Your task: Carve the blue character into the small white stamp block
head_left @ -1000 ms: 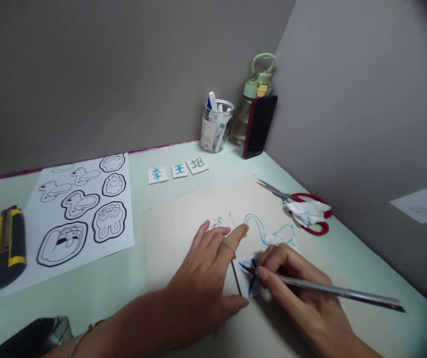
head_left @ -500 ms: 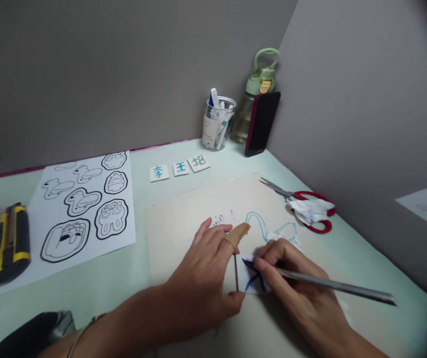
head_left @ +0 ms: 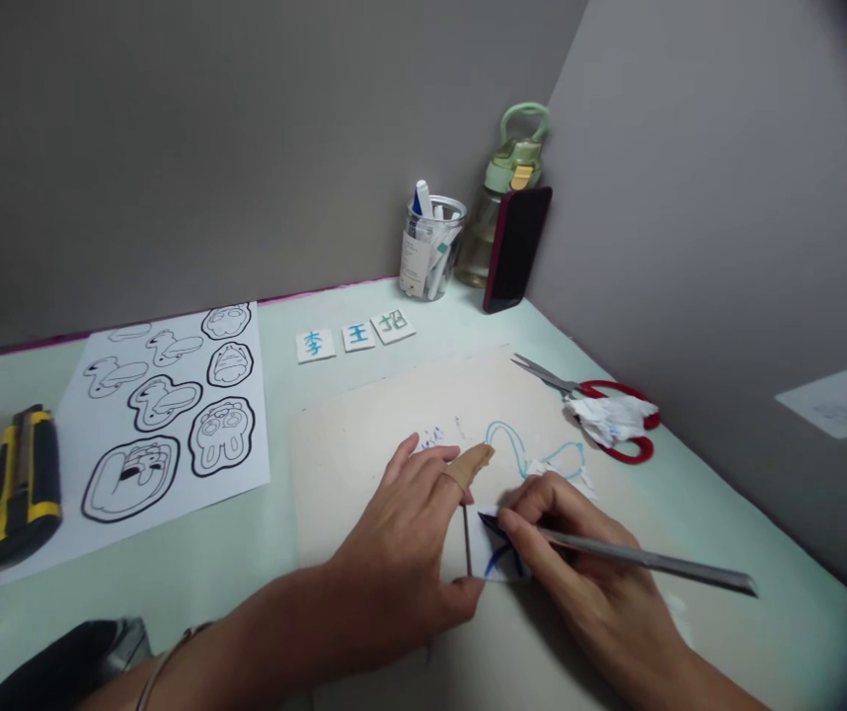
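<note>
A small white square [head_left: 479, 553] with blue lines drawn on it lies on a pale board [head_left: 349, 425]. My left hand [head_left: 416, 538], a tan bandage round its index finger, grips the square's left side between index finger and thumb; the other fingers are stretched out. In my right hand [head_left: 578, 563] is a slim silver craft knife [head_left: 660, 561], held like a pen. Its dark pointed tip touches the square near the upper left part of the blue lines. My right fingers cover the square's right side.
Red-handled scissors [head_left: 616, 449] with crumpled paper lie right. A printed sheet [head_left: 172, 395] and a yellow-black utility knife [head_left: 16, 484] lie left. Behind are three character tiles [head_left: 357, 336], a pen jar [head_left: 430, 252], a phone [head_left: 516, 247] and a bottle [head_left: 475, 237].
The right hand and knife have shifted slightly left, the knife's far end most. My left hand keeps its hold on the square. The view has moved a little.
</note>
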A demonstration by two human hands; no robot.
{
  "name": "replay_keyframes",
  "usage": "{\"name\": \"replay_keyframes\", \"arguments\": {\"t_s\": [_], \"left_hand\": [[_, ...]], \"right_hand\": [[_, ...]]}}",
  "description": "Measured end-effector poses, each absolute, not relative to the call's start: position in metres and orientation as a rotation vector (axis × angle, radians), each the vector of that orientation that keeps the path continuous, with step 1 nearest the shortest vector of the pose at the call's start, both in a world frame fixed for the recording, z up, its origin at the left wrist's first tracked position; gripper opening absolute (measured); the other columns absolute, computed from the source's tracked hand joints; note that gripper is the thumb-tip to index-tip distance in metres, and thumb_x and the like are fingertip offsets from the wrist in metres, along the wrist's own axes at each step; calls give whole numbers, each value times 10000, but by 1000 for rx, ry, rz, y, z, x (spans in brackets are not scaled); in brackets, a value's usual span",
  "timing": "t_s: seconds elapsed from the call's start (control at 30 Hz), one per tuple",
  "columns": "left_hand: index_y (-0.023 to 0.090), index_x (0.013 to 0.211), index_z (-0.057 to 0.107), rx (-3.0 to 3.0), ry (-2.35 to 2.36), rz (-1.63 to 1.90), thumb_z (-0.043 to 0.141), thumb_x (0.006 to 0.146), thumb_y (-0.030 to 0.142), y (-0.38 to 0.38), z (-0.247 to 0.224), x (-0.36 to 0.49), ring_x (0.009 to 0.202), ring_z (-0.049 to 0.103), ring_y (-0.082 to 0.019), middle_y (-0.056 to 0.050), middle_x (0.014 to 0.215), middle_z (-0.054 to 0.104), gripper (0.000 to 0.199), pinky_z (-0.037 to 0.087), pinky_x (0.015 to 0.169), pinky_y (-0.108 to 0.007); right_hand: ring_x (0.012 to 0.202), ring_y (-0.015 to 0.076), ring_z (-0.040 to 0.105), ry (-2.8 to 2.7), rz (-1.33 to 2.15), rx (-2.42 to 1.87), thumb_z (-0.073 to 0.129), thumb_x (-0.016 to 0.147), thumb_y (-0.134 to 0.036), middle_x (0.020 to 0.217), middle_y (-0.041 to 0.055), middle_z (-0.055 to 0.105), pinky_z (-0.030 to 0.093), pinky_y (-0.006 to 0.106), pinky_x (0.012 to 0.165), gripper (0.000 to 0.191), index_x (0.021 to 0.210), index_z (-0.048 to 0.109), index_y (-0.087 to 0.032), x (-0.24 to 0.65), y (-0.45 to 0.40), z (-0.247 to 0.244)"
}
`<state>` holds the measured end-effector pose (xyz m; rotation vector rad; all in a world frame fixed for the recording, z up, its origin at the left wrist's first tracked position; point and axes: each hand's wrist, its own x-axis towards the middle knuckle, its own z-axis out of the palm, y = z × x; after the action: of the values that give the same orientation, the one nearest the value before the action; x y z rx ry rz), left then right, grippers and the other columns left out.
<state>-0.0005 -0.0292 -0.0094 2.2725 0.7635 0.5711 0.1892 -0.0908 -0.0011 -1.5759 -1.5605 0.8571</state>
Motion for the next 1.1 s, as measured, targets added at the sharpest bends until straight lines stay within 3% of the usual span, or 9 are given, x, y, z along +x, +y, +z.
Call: {"name": "replay_keyframes", "arguments": {"t_s": [0.4, 0.7, 1.1], "left_hand": [[158, 1482, 297, 2262, 764, 592, 664, 704, 151, -26, -10, 0, 1336, 482, -261, -78, 1181, 609, 860, 117, 1263, -541], [170, 1480, 302, 2254, 775, 550, 665, 701, 168, -27, -9, 1, 1355, 470, -259, -97, 1263, 599, 860, 95, 1267, -539], [157, 1466, 327, 2219, 786, 503, 680, 692, 171, -24, -6, 1, 1362, 472, -271, -80, 1212, 611, 850, 81, 1265, -565]], "right_hand": [[660, 165, 515, -1632, 919, -1578, 478, 1011, -387, 720, -6, 578, 398, 309, 594, 270, 785, 472, -238, 191, -92, 3], [674, 159, 455, -1680, 1092, -1550, 469, 1019, -427, 748, -18, 551, 353, 307, 594, 278, 814, 458, -240, 199, -86, 9], [723, 166, 489, -1708, 1197, -1503, 485, 1012, -379, 783, -5, 564, 361, 316, 630, 253, 808, 485, -229, 203, -79, 20]]}}
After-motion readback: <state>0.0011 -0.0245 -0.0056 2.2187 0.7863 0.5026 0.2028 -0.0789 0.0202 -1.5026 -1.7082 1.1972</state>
